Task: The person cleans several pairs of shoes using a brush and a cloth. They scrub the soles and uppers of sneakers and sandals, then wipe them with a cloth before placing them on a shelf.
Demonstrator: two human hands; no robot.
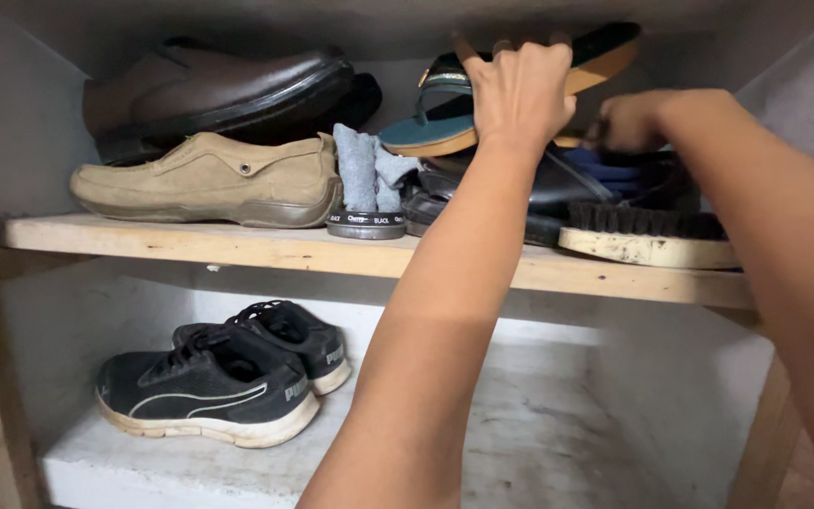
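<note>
My left hand (520, 92) is raised to the upper wooden shelf (266, 247) and grips the edge of a teal and tan flip-flop (445, 127), lifting it at a tilt. My right hand (628, 123) reaches in beneath that flip-flop, its fingers curled among dark blue and black footwear (567, 184); what it touches is partly hidden. A wooden shoe brush (647, 236) with dark bristles lies on the shelf just below my right wrist.
On the same shelf sit a tan suede shoe (209, 179), a brown leather shoe (209, 90) above it, a grey cloth (369, 170) and a round polish tin (365, 224). A pair of black sneakers (219, 377) stands on the lower white shelf.
</note>
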